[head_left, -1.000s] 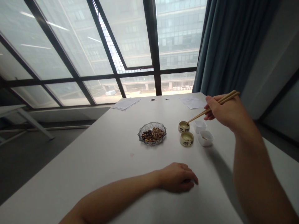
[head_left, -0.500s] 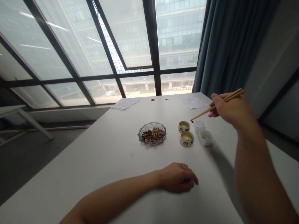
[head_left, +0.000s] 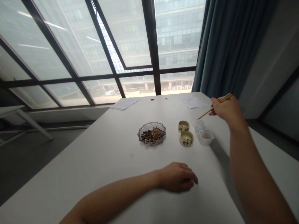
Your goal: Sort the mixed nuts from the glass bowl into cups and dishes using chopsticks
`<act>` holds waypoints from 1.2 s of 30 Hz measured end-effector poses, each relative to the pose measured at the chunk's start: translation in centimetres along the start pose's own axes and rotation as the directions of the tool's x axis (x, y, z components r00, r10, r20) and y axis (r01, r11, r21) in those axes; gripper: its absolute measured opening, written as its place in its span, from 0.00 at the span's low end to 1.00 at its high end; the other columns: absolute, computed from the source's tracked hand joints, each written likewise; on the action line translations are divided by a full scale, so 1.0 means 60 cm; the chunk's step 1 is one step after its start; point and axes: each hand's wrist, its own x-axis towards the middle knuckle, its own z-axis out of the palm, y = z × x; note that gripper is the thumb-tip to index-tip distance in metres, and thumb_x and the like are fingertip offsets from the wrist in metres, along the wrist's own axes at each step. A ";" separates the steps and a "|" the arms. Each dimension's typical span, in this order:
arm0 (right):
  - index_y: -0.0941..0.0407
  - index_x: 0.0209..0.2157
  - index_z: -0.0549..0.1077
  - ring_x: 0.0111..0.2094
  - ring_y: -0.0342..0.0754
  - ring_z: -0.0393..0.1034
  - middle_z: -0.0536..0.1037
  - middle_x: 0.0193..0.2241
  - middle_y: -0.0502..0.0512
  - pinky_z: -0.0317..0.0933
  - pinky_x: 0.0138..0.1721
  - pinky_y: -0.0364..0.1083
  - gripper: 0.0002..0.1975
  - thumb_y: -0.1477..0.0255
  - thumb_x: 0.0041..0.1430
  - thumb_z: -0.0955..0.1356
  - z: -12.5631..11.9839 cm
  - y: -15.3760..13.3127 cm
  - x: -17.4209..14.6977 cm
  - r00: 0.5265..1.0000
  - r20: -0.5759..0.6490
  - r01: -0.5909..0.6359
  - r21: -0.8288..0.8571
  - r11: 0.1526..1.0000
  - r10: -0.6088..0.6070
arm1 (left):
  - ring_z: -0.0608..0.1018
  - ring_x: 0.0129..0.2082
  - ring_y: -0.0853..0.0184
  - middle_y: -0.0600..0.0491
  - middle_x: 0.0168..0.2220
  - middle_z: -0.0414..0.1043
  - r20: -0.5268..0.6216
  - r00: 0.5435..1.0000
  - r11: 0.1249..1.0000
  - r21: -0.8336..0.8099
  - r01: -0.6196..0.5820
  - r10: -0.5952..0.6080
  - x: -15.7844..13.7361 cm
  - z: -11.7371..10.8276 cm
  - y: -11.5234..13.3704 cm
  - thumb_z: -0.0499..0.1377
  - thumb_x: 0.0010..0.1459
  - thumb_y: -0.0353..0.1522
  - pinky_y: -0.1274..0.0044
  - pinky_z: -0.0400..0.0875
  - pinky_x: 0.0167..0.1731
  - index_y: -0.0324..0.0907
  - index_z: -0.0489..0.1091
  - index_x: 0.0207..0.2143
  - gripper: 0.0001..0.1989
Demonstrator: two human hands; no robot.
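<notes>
My right hand [head_left: 225,108] is closed around a pair of wooden chopsticks [head_left: 214,107]. Their tips point down and left, over the rear small white plastic cup [head_left: 199,127]; I make out nothing between them. In front of that cup is a second white cup [head_left: 205,140] with a few small bits inside. Just left stand two cream cups with black characters, a rear one [head_left: 183,127] and a front one [head_left: 186,139]. My left hand [head_left: 178,178] rests on the table, fingers loosely bent and apart, holding nothing.
A clear glass bowl [head_left: 140,137] of mixed nuts and dark seeds stands left of the cups on the white table [head_left: 112,161]. Papers [head_left: 125,104] lie at the far left corner, more sheets [head_left: 192,102] at the far right. Windows and a blue curtain [head_left: 224,46] stand beyond.
The chopstick tips have shifted right, from beside the rear cream cup to above the rear white cup. A dark bit seen at the tips before no longer shows. My left hand stays put.
</notes>
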 end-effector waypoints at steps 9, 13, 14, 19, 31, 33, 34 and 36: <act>0.58 0.24 0.75 0.19 0.51 0.77 0.77 0.19 0.57 0.72 0.18 0.44 0.15 0.65 0.62 0.70 0.019 -0.070 -0.049 0.993 0.069 0.097 0.038 0.995 -0.099 | 0.80 0.39 0.66 0.52 0.37 0.80 0.000 1.000 1.000 0.001 0.010 -0.010 0.000 0.001 -0.001 0.58 0.62 0.30 0.78 0.71 0.48 0.45 0.76 0.46 0.11; 0.57 0.26 0.76 0.19 0.49 0.76 0.77 0.18 0.54 0.71 0.19 0.43 0.18 0.58 0.63 0.70 0.048 -0.103 -0.094 0.957 0.204 0.166 0.188 0.968 -0.204 | 0.80 0.38 0.66 0.52 0.37 0.80 -0.005 1.000 1.000 0.001 0.001 -0.001 0.000 0.001 -0.002 0.58 0.62 0.30 0.78 0.71 0.48 0.44 0.76 0.46 0.11; 0.57 0.27 0.77 0.18 0.49 0.76 0.78 0.18 0.55 0.71 0.19 0.43 0.19 0.57 0.63 0.69 0.057 -0.109 -0.106 0.939 0.256 0.174 0.217 0.961 -0.228 | 0.80 0.38 0.66 0.52 0.37 0.80 -0.008 1.000 1.000 0.003 -0.002 0.003 -0.001 0.001 -0.002 0.58 0.62 0.30 0.78 0.71 0.48 0.44 0.76 0.46 0.11; 0.58 0.26 0.76 0.18 0.47 0.75 0.77 0.17 0.54 0.67 0.19 0.41 0.20 0.58 0.66 0.67 0.111 -0.114 -0.156 0.819 0.500 0.174 0.252 0.952 -0.282 | 0.80 0.38 0.66 0.52 0.37 0.80 -0.009 1.000 1.000 0.007 -0.001 0.001 0.000 0.006 -0.005 0.58 0.62 0.30 0.78 0.71 0.47 0.44 0.76 0.45 0.11; 0.55 0.24 0.72 0.21 0.51 0.78 0.77 0.18 0.54 0.70 0.20 0.43 0.18 0.58 0.62 0.70 0.185 -0.068 -0.186 0.767 0.621 0.016 0.233 0.972 -0.161 | 0.80 0.39 0.65 0.52 0.38 0.80 0.001 1.000 1.000 0.008 -0.003 0.003 0.000 0.009 -0.007 0.57 0.63 0.31 0.77 0.71 0.48 0.45 0.75 0.46 0.10; 0.55 0.24 0.71 0.22 0.52 0.79 0.77 0.18 0.54 0.70 0.21 0.43 0.18 0.58 0.61 0.71 0.190 -0.069 -0.191 0.774 0.618 -0.020 0.240 0.971 -0.137 | 0.79 0.39 0.65 0.52 0.38 0.80 -0.008 1.000 1.000 0.016 -0.005 0.005 -0.001 0.010 -0.008 0.57 0.62 0.31 0.77 0.71 0.48 0.45 0.75 0.45 0.10; 0.55 0.23 0.71 0.22 0.52 0.79 0.77 0.18 0.54 0.70 0.21 0.43 0.18 0.58 0.60 0.71 0.193 -0.070 -0.194 0.779 0.613 -0.020 0.236 0.972 -0.133 | 0.79 0.39 0.65 0.52 0.38 0.80 -0.015 1.000 1.000 0.021 -0.012 0.012 -0.001 0.011 -0.008 0.57 0.62 0.31 0.77 0.71 0.47 0.44 0.75 0.45 0.11; 0.54 0.23 0.71 0.23 0.52 0.79 0.77 0.17 0.53 0.70 0.21 0.42 0.18 0.58 0.60 0.72 0.198 -0.069 -0.199 0.788 0.602 -0.007 0.223 0.975 -0.132 | 0.79 0.38 0.65 0.53 0.37 0.80 -0.027 0.999 0.999 0.030 -0.030 0.031 -0.002 0.012 -0.009 0.57 0.62 0.31 0.77 0.71 0.47 0.44 0.75 0.46 0.11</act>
